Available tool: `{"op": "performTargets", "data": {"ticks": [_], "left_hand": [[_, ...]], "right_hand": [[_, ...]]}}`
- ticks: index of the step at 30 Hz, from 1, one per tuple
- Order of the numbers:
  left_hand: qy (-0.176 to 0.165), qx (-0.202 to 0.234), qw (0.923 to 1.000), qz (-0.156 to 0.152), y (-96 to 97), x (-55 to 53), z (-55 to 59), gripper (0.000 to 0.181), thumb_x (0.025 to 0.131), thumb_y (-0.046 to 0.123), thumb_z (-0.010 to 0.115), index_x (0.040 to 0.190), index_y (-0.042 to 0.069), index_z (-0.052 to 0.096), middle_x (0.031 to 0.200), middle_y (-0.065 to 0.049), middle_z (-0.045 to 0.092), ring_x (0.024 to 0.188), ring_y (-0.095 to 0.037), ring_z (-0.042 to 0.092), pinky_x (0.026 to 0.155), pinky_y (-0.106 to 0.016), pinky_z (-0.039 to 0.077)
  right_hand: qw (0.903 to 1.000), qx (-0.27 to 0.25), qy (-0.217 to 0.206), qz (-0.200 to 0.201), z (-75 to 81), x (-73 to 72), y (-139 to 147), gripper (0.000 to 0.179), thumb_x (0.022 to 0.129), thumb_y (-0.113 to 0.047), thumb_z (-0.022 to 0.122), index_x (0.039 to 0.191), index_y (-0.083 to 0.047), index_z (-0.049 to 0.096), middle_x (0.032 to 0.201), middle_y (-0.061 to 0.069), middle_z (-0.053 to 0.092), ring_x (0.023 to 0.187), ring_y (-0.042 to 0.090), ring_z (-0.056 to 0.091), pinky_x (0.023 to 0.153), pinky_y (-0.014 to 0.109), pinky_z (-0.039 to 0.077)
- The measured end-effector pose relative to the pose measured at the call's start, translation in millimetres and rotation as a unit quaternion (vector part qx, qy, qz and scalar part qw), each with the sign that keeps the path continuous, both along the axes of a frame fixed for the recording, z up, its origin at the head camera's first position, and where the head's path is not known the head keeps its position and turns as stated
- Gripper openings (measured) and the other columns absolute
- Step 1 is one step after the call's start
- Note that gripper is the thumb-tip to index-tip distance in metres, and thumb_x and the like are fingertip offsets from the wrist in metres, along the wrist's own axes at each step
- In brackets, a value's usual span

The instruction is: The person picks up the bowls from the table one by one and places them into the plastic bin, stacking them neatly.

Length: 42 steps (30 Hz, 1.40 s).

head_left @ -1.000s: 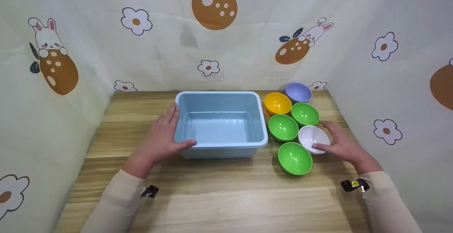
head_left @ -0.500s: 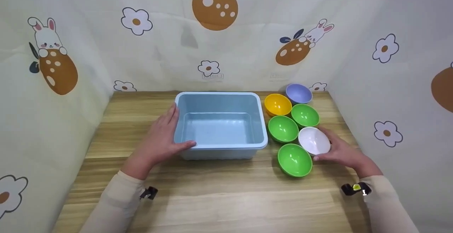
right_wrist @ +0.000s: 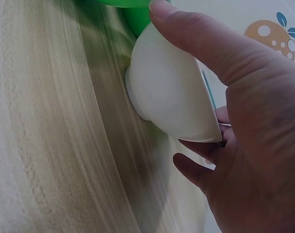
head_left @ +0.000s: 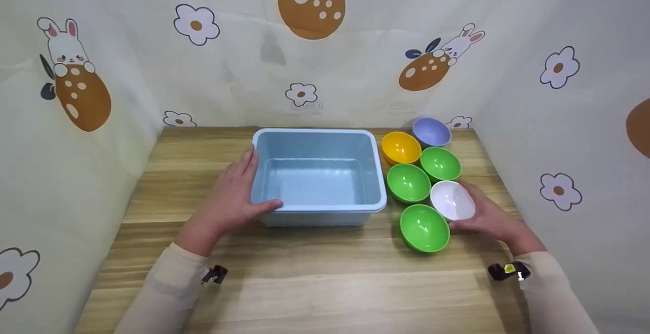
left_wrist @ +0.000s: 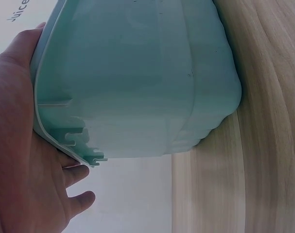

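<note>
In the head view, a light blue plastic basin (head_left: 316, 217) stands at the middle of the table. My left hand (head_left: 229, 187) rests on its left side, thumb along the front rim and fingers fairly straight at the left rim. The left wrist view shows the basin's outer wall (left_wrist: 137, 73) beside that hand (left_wrist: 30, 160). At the right, my right hand (head_left: 490, 218) holds a small white bowl (head_left: 452, 201), thumb at its near side and fingers around its far right side. In the right wrist view the white bowl (right_wrist: 166, 87) is upright, slightly tilted, close to the tabletop.
Three green bowls, one of them nearest (head_left: 425, 228), adjoin the white one. A yellow bowl (head_left: 401, 148) and a purple bowl (head_left: 431, 132) stand behind them. Patterned cloth (head_left: 355, 70) encloses the wooden table (head_left: 325, 283) at the back and sides.
My right thumb has moved from inside the white bowl to its near outer side, and the hand has closed round the bowl. The left hand has stayed at the basin.
</note>
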<state>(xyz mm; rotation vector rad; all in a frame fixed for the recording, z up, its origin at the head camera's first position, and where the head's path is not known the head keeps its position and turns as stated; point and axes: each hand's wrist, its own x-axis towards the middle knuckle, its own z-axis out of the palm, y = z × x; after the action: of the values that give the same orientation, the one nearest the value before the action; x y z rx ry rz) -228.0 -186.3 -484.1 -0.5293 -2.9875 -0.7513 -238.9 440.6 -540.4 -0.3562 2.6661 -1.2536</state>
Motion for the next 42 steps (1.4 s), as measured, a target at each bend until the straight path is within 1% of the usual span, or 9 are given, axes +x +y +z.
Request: {"op": "performTargets", "data": {"ticks": [4,9,12,18,23,27,34,37,42], "left_hand": [[0.004,-0.001,1.0,-0.001,0.1,-0.4,-1.4,0.133,0.091,0.08,0.071,0.176,-0.001,0.01,0.185,-0.02,0.005,0.168,-0.045,0.015,0.133,-0.067,0.015],[0.003,0.001,1.0,0.0,0.0,-0.8,-1.5,0.133,0.09,0.081,0.071,0.176,-0.001,0.009,0.185,-0.019,0.005,0.168,-0.046,0.016,0.133,-0.067,0.015],[0.004,0.002,1.0,0.0,-0.2,-1.0,-0.9,0.135,0.089,0.085,0.068,0.176,-0.001,0.009,0.185,-0.02,0.005,0.167,-0.046,0.016,0.133,-0.067,0.015],[0.0,-0.002,1.0,0.001,-0.5,-1.1,-0.6,0.137,0.089,0.089,0.065,0.176,0.001,0.008,0.185,-0.018,0.004,0.167,-0.047,0.016,0.133,-0.067,0.015],[0.0,-0.003,1.0,0.003,-1.0,-0.7,-0.5,0.136,0.089,0.089,0.065,0.176,0.001,0.008,0.185,-0.017,0.003,0.167,-0.047,0.016,0.133,-0.067,0.015],[-0.001,-0.003,1.0,0.004,-1.1,-0.2,-0.3,0.136,0.088,0.089,0.065,0.176,0.001,0.009,0.186,-0.016,0.002,0.168,-0.046,0.016,0.133,-0.067,0.015],[0.009,0.008,0.9999,-0.003,-0.3,-0.3,0.5,0.131,0.091,0.076,0.074,0.175,-0.003,0.012,0.184,-0.021,0.008,0.168,-0.044,0.017,0.133,-0.066,0.016],[0.005,0.004,1.0,-0.002,-0.7,-0.4,0.6,0.133,0.091,0.078,0.073,0.175,-0.002,0.01,0.185,-0.02,0.006,0.168,-0.044,0.016,0.134,-0.065,0.015],[0.002,0.001,1.0,-0.002,0.1,-1.1,0.6,0.137,0.089,0.086,0.068,0.176,-0.001,0.009,0.185,-0.019,0.004,0.168,-0.044,0.016,0.134,-0.065,0.015]], "right_hand": [[0.9999,0.007,0.009,-0.01,-1.6,1.0,-0.3,0.124,0.077,-0.019,0.103,0.173,-0.001,0.027,0.159,0.032,0.044,0.138,0.05,0.051,0.115,0.069,0.038],[0.9996,-0.001,0.022,-0.019,-3.1,0.1,-0.7,0.12,0.078,-0.015,0.101,0.171,0.003,0.028,0.156,0.034,0.046,0.137,0.051,0.051,0.115,0.071,0.038],[0.9994,-0.009,0.026,-0.022,-4.1,0.5,-1.2,0.117,0.078,-0.013,0.101,0.17,0.003,0.029,0.155,0.033,0.047,0.137,0.051,0.051,0.115,0.071,0.037],[0.9991,0.0,0.027,-0.033,-2.9,3.4,-0.3,0.115,0.081,-0.018,0.1,0.171,-0.001,0.03,0.156,0.03,0.048,0.137,0.049,0.052,0.114,0.068,0.039],[0.9987,0.001,0.031,-0.042,3.9,4.7,1.0,0.112,0.083,-0.02,0.099,0.171,-0.001,0.031,0.161,0.03,0.044,0.139,0.049,0.049,0.114,0.068,0.039],[0.9983,-0.01,0.037,-0.044,12.2,5.1,-0.3,0.108,0.083,-0.016,0.098,0.169,0.0,0.034,0.16,0.03,0.046,0.141,0.048,0.047,0.116,0.069,0.037],[0.9976,-0.016,0.05,-0.044,29.9,6.3,-6.7,0.104,0.087,-0.013,0.093,0.169,0.001,0.031,0.163,0.031,0.042,0.142,0.049,0.045,0.114,0.07,0.037],[0.9977,-0.026,0.048,-0.04,36.2,4.0,-10.7,0.103,0.088,-0.014,0.092,0.17,-0.001,0.031,0.165,0.029,0.041,0.143,0.048,0.044,0.115,0.069,0.036],[0.9976,-0.019,0.058,-0.034,44.3,-1.2,-17.6,0.103,0.088,-0.014,0.093,0.17,-0.002,0.033,0.165,0.027,0.043,0.143,0.046,0.046,0.114,0.065,0.037]]}}
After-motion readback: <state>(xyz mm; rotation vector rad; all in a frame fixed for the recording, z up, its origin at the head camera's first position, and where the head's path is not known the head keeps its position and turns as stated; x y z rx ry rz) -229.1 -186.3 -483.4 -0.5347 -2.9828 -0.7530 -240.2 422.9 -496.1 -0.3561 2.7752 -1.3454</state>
